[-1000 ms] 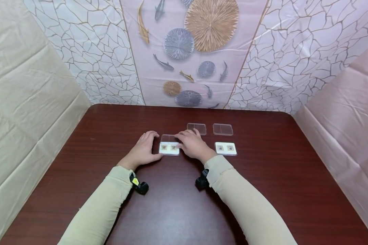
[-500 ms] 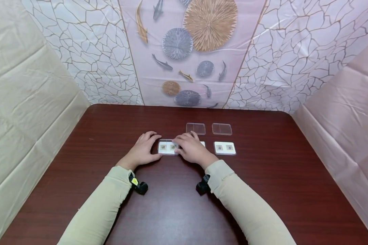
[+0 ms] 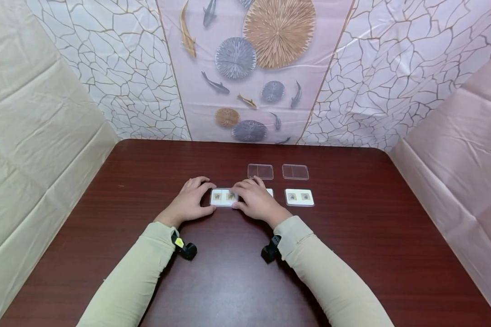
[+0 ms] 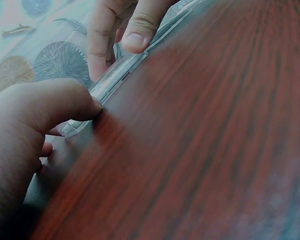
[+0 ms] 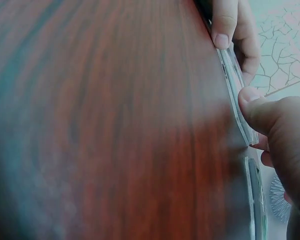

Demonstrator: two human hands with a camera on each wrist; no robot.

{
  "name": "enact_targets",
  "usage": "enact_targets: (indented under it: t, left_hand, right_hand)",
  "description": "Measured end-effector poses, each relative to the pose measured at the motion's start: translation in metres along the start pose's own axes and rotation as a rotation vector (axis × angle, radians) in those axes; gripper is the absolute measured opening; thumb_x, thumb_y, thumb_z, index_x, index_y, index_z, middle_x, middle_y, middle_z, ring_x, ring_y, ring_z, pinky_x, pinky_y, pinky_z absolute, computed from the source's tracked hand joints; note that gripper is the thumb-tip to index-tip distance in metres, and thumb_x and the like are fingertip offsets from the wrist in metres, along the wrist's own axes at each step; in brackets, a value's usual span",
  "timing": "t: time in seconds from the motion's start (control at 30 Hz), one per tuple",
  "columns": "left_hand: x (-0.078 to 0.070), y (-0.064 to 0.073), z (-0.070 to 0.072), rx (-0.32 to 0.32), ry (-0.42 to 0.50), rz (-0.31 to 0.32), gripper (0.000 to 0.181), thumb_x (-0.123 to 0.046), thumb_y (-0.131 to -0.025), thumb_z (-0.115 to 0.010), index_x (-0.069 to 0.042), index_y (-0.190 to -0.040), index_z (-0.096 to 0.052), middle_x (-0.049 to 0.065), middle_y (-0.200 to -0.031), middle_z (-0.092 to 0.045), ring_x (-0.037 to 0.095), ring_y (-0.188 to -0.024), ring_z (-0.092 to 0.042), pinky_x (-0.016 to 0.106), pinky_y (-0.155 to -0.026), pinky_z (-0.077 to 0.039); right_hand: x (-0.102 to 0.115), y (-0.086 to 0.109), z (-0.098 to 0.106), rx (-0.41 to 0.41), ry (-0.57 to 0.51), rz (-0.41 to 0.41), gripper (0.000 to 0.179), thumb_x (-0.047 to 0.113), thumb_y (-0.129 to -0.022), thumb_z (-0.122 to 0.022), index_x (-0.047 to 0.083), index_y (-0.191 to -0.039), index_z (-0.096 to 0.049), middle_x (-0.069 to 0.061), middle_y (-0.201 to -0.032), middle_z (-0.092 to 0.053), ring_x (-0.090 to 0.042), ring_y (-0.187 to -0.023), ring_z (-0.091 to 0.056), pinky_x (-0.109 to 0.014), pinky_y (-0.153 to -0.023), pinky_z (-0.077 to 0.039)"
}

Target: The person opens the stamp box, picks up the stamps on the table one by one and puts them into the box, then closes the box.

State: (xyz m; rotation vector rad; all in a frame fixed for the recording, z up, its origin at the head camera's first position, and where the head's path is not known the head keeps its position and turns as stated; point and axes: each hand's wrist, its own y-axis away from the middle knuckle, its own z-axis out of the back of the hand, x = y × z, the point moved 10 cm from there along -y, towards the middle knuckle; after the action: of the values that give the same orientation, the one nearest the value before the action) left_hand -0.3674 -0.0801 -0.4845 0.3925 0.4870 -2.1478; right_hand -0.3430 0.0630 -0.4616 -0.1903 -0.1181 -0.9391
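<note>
A small flat clear plastic case (image 3: 223,198) with a white insert and two little square pieces lies on the table, its clear lid down over the insert. My left hand (image 3: 189,200) holds the left end, thumb at the near edge and fingers at the far side. At the right end my right hand (image 3: 257,199) pinches it the same way, covering that corner. In the left wrist view the case (image 4: 122,70) shows edge-on between both thumbs; the right wrist view shows its long near edge too. A second white-filled case (image 3: 271,192) is mostly hidden behind my right hand.
A third case (image 3: 299,197) with two square pieces lies to the right. Behind the row are two clear lids, one at left (image 3: 260,170) and one at right (image 3: 295,171). The brown table (image 3: 229,281) ends at a patterned backdrop (image 3: 237,104).
The clear lid, raised behind the left case earlier, has come down flat over the white insert. My right hand shifted slightly, now covering most of the middle case; my left hand barely moved.
</note>
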Motion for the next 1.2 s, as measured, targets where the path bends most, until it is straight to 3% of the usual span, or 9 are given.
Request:
enact_targets:
  t: [0.3,0.6,0.93,1.2]
  left_hand:
    - [-0.001,0.002,0.005,-0.013,-0.016,-0.018,0.055,-0.039,-0.085,-0.070,-0.013,-0.132,-0.061,0.016,-0.143,-0.046,0.035,-0.134,-0.039,0.055,-0.117,-0.022]
    - [0.001,0.002,0.009,-0.022,-0.064,-0.014,0.055,-0.042,-0.087,-0.069,-0.015,-0.135,-0.063,0.015,-0.146,-0.048,0.037,-0.136,-0.040,0.056,-0.116,-0.026]
    - [0.002,-0.002,0.006,-0.003,-0.096,0.046,0.060,-0.044,-0.093,-0.063,-0.014,-0.144,-0.057,0.016,-0.153,-0.042,0.038,-0.141,-0.036,0.056,-0.118,-0.024]
    - [0.003,-0.007,0.001,-0.015,-0.123,0.078,0.062,-0.043,-0.094,-0.060,-0.014,-0.148,-0.053,0.015,-0.154,-0.042,0.038,-0.141,-0.035,0.056,-0.118,-0.023]
  right_hand:
    - [0.003,-0.002,0.001,-0.024,0.046,-0.003,0.046,0.041,-0.093,-0.072,0.019,-0.134,-0.066,-0.001,-0.134,-0.063,-0.025,-0.133,-0.048,-0.057,-0.119,-0.020]
    - [-0.006,-0.009,-0.002,0.031,-0.037,-0.140,0.043,0.042,-0.090,-0.076,0.027,-0.130,-0.069,0.001,-0.143,-0.058,-0.031,-0.150,-0.028,-0.058,-0.121,-0.014]
    - [-0.015,-0.013,0.003,0.028,-0.042,-0.196,0.042,0.042,-0.089,-0.076,0.032,-0.129,-0.069,-0.003,-0.145,-0.056,-0.037,-0.149,-0.026,-0.061,-0.120,-0.011]
    - [-0.021,-0.015,0.001,0.032,-0.064,-0.209,0.046,0.041,-0.090,-0.075,0.028,-0.134,-0.066,-0.006,-0.147,-0.053,-0.037,-0.149,-0.025,-0.059,-0.121,-0.010]
